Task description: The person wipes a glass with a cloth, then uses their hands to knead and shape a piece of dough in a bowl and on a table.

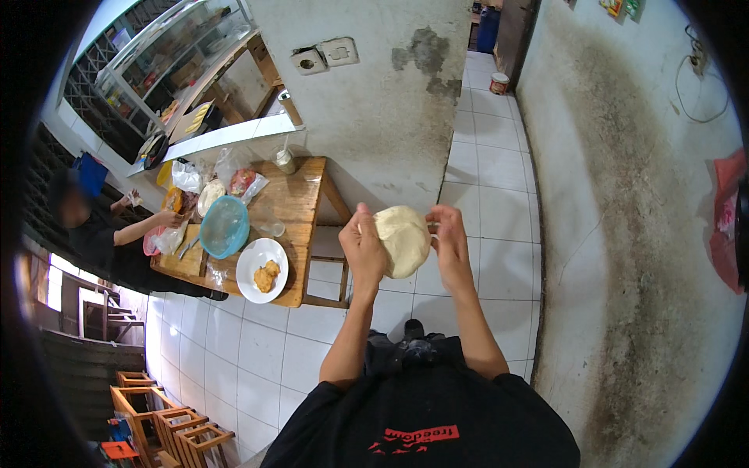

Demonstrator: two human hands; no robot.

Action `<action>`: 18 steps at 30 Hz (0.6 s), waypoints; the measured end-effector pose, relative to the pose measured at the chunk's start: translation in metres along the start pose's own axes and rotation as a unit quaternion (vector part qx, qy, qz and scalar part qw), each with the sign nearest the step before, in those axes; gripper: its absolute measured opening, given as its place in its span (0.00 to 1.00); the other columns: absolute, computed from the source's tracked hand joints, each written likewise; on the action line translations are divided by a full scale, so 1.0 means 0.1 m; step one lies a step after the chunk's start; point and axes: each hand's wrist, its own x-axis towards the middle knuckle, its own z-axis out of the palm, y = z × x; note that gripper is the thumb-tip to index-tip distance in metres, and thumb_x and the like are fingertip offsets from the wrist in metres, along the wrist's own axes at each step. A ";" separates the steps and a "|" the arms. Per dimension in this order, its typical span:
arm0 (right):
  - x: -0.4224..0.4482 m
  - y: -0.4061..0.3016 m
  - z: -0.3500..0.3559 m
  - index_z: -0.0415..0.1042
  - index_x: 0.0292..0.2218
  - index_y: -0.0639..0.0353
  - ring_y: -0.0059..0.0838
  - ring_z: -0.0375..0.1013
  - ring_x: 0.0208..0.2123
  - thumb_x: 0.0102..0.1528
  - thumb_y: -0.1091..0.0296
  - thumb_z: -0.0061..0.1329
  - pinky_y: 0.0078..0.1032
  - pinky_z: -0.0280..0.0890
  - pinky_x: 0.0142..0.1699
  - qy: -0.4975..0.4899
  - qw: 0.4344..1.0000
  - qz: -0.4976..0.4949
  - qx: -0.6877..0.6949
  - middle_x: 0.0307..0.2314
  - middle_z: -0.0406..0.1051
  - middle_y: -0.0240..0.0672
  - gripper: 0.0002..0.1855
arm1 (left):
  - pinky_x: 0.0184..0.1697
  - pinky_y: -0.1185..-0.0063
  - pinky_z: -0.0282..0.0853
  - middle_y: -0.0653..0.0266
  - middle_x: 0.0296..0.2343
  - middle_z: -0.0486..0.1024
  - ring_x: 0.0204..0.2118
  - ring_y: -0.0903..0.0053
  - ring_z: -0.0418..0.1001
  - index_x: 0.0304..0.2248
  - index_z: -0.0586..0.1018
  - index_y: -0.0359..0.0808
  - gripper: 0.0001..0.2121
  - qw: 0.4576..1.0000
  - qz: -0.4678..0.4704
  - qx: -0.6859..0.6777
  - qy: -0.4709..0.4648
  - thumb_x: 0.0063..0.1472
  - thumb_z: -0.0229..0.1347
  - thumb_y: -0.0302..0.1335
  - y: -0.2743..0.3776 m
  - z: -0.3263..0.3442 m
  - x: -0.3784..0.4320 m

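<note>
A round, flattened piece of pale dough is held up in front of me, above the tiled floor. My left hand grips its left edge, with the thumb on top. My right hand is at the dough's right edge with its fingers apart and slightly curled; whether the fingertips touch the dough is hard to tell. To the left, on a wooden table, a white plate holds golden fried pieces. Beside it stands a blue plastic bowl.
A person in dark clothes handles a plastic bag at the table's far left. A cup stands near the wall. Wooden stools are at lower left. Walls flank the passage on the right, and a small tub stands on its floor.
</note>
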 end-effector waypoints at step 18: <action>0.09 0.10 0.30 0.67 0.32 0.70 0.45 0.73 0.25 0.60 0.58 0.46 0.31 0.65 0.30 0.062 0.979 -0.075 -0.178 0.21 0.71 0.48 0.18 | 0.36 0.77 0.67 0.52 0.30 0.74 0.32 0.74 0.71 0.37 0.72 0.28 0.16 0.977 0.052 0.185 -0.096 0.67 0.43 0.36 -0.07 -0.10 -0.16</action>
